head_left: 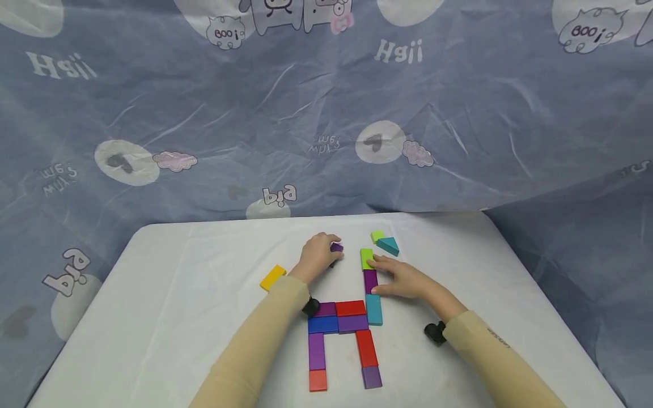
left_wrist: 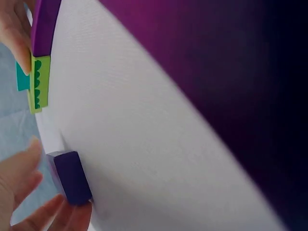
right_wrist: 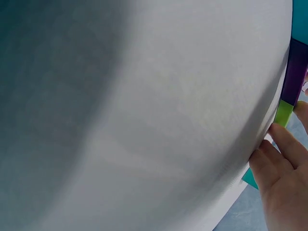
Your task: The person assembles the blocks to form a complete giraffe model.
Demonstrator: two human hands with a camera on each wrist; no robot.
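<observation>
In the head view my left hand (head_left: pixel 317 255) holds a small dark purple block (head_left: pixel 336 247) just above the white tabletop. The left wrist view shows this purple block (left_wrist: pixel 72 178) standing between the thumb and the fingertips. My right hand (head_left: pixel 403 277) reaches in from the right with its fingers extended. Its fingertips touch a lime green block (head_left: pixel 366 259), and its thumb lies beside a purple block (head_left: pixel 370 281). These two continue upward from a teal block (head_left: pixel 374 310) in one column. In the right wrist view the fingers (right_wrist: pixel 284 144) lie near the green block (right_wrist: pixel 283 113).
Red, blue and purple blocks form a flat body (head_left: pixel 336 324) with two legs on the white table (head_left: pixel 204 306). A yellow block (head_left: pixel 272 277) lies to the left. Beyond the column lie another lime piece (head_left: pixel 377 236) and a teal triangle (head_left: pixel 389 246). A printed grey-blue cloth (head_left: pixel 306 102) hangs behind.
</observation>
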